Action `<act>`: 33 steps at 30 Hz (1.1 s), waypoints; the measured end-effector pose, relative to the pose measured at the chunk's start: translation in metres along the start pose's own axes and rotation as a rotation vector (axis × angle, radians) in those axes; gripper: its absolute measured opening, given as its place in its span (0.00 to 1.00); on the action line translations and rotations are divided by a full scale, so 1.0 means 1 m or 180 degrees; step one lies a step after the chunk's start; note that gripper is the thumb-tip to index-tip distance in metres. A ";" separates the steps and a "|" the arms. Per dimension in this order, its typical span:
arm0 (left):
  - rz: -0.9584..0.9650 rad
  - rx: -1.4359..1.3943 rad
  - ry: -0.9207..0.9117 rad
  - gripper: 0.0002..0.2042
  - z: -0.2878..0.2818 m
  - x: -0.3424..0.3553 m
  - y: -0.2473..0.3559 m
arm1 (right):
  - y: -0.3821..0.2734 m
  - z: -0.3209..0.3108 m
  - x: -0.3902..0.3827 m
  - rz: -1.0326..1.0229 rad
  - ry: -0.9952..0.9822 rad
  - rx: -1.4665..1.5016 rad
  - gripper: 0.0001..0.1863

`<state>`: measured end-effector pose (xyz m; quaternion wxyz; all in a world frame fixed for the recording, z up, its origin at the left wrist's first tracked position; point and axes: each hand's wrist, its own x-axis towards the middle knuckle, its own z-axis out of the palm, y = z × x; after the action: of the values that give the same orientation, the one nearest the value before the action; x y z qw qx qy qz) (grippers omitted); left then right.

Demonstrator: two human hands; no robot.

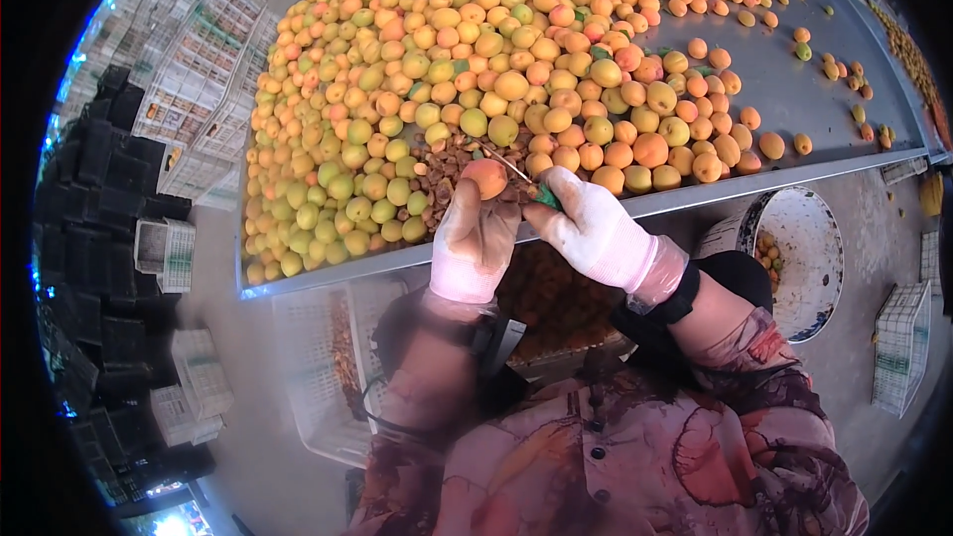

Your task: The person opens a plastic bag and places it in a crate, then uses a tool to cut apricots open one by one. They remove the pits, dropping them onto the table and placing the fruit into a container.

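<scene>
My left hand (475, 243), in a white glove, is closed around an orange apricot (485, 178) at the near edge of the table (695, 190). In my gloved right hand (601, 230) is a thin metal tool with a green handle (545, 197), like a screwdriver or pick. Its slim shaft points up and left, passing just beside or behind the apricot; whether it touches the fruit I cannot tell. Beneath and around both hands lies a heap of brown apricot pits (444, 179). A large pile of yellow, green and orange apricots (407, 60) spreads beyond.
A white bucket (816, 283) with some fruit inside stands on the floor at right. Below the table's front edge sits a white crate (318, 367). More crates (204, 69) are stacked at left, beside black crates (99, 228). Another crate (901, 347) rests far right.
</scene>
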<state>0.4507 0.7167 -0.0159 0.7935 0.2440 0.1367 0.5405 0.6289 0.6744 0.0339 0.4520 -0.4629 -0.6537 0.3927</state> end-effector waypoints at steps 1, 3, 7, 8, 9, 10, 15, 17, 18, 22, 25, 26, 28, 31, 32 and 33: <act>-0.0116 -0.0008 -0.0196 0.20 0.001 0.001 0.001 | 0.001 0.001 -0.001 0.0031 -0.0004 -0.0075 0.12; -0.0048 0.0050 -0.0014 0.20 0.008 0.000 -0.002 | 0.003 0.002 -0.001 0.0065 0.0001 -0.0154 0.13; -0.0070 0.0100 0.0139 0.20 0.000 0.001 -0.002 | 0.003 0.006 -0.001 0.0020 -0.0011 -0.0640 0.15; -0.0076 0.0101 0.0137 0.20 0.001 0.001 -0.002 | 0.003 0.007 -0.001 0.0010 -0.0034 -0.0790 0.16; 0.0001 0.0229 0.0044 0.20 0.004 0.001 -0.003 | 0.004 0.008 -0.001 0.0011 -0.0027 -0.0789 0.16; 0.0079 0.0357 -0.0047 0.21 0.007 0.000 -0.003 | 0.005 0.009 -0.001 -0.0018 0.0004 -0.0875 0.15; -0.0036 0.0418 -0.0024 0.23 0.015 -0.005 -0.003 | 0.005 0.015 -0.002 -0.0158 0.0144 -0.1279 0.15; -0.0003 0.0583 0.0016 0.23 0.021 -0.006 -0.003 | 0.004 0.014 -0.002 -0.0245 0.0133 -0.1583 0.14; -0.0016 0.0558 0.0122 0.22 0.023 -0.007 -0.004 | 0.003 0.014 -0.002 -0.0245 0.0137 -0.1582 0.14; -0.0158 0.0326 0.0210 0.27 0.014 -0.010 -0.005 | 0.000 0.013 -0.002 -0.0196 0.0080 -0.1631 0.14; -0.0132 0.0332 0.0264 0.26 0.014 -0.008 -0.006 | 0.000 0.013 -0.002 -0.0223 0.0089 -0.1668 0.14; -0.0136 0.0331 0.0260 0.26 0.014 -0.008 -0.006 | 0.000 0.014 -0.002 -0.0227 0.0106 -0.1686 0.13; -0.0034 0.0496 0.0231 0.25 0.014 -0.008 -0.006 | -0.001 0.014 -0.001 -0.0191 0.0092 -0.1758 0.13; 0.0060 0.0560 0.0296 0.23 0.016 -0.009 -0.005 | 0.000 0.015 0.000 -0.0219 0.0104 -0.1835 0.13; 0.0057 0.0560 0.0293 0.23 0.018 -0.009 -0.005 | 0.001 0.015 0.000 -0.0280 0.0130 -0.1842 0.13; 0.0048 0.0541 0.0346 0.24 0.021 -0.009 -0.005 | 0.001 0.016 0.000 -0.0279 0.0132 -0.1843 0.13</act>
<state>0.4616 0.7017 -0.0015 0.7573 0.2817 0.2230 0.5453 0.6142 0.6732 0.0286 0.3309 -0.5518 -0.7485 0.1603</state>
